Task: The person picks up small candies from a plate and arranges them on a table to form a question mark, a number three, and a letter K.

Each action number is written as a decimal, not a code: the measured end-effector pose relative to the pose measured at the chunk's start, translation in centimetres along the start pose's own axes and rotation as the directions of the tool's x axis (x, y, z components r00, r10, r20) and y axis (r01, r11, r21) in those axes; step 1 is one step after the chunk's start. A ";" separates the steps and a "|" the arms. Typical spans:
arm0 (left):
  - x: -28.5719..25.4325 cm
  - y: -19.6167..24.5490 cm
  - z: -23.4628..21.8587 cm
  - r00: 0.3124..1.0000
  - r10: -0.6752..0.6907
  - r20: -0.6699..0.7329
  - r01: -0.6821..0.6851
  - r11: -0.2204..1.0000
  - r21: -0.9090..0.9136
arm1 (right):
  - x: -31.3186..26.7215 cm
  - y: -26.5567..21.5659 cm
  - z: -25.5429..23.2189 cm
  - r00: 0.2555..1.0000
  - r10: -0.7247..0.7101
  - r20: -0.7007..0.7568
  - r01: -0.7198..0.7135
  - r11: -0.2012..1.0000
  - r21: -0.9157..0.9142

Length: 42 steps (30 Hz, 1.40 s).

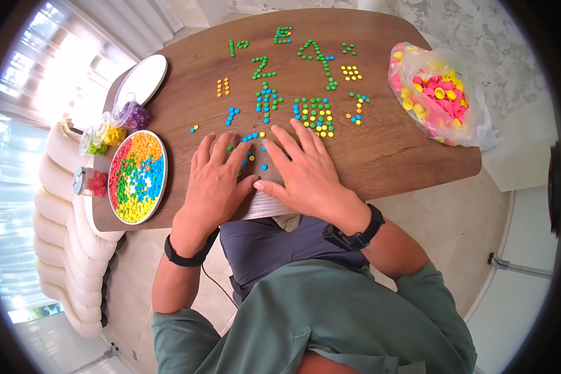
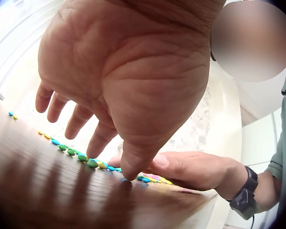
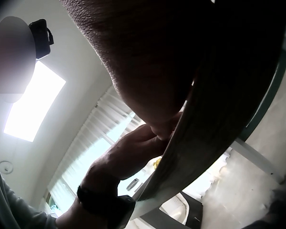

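Both hands spread over the front of the brown table, palms down, with the thumb tips close together. The fingers of the left hand (image 1: 215, 181) are straight and fanned out, and its fingertips come right up to green and blue button-shaped candies (image 2: 92, 163). The right hand (image 1: 305, 165) lies flat with extended fingers, its tips just below a square of green, blue and yellow candies (image 1: 313, 113). Between the hands are a few loose candies, among them a blue candy (image 1: 264, 167); the hands hide some others. Neither hand grips anything.
Candies form patterns farther back, including a green Z shape (image 1: 263, 67). On the left stand a plate of sorted candies (image 1: 164, 181), an empty white plate (image 1: 144, 78) and several small tubs, one holding purple pieces (image 1: 133, 116). A plastic bag (image 1: 474, 124) of pink and yellow pieces lies right.
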<state>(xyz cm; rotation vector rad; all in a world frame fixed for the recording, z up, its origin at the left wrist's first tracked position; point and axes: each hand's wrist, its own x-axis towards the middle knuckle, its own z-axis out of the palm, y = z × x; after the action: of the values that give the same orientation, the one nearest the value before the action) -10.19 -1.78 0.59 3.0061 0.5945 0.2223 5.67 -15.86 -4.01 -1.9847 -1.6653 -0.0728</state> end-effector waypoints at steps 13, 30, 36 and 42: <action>-0.2 -0.3 0.0 1.000 -0.011 -0.026 0.011 0.999 -0.032 | 0.1 -0.2 -0.4 1.000 0.000 -0.013 0.000 1.000 0.007; -0.8 0.4 0.0 1.000 -0.006 -0.012 0.006 0.999 -0.041 | -0.4 -0.4 -0.2 1.000 0.000 -0.016 0.000 0.999 0.048; -1.2 0.6 -0.6 1.000 -0.026 -0.017 0.025 0.998 -0.059 | -0.7 -0.5 -0.7 1.000 0.004 -0.028 -0.002 0.999 0.053; -2.0 1.0 -0.8 1.000 -0.011 -0.016 0.010 0.998 -0.066 | -2.2 -0.4 -2.1 1.000 -0.009 -0.025 0.011 0.997 0.072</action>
<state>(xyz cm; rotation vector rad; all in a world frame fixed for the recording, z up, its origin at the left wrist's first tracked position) -11.79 -3.46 1.24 2.9403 0.5926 0.2613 5.41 -18.70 -2.90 -1.9144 -1.6389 -0.0402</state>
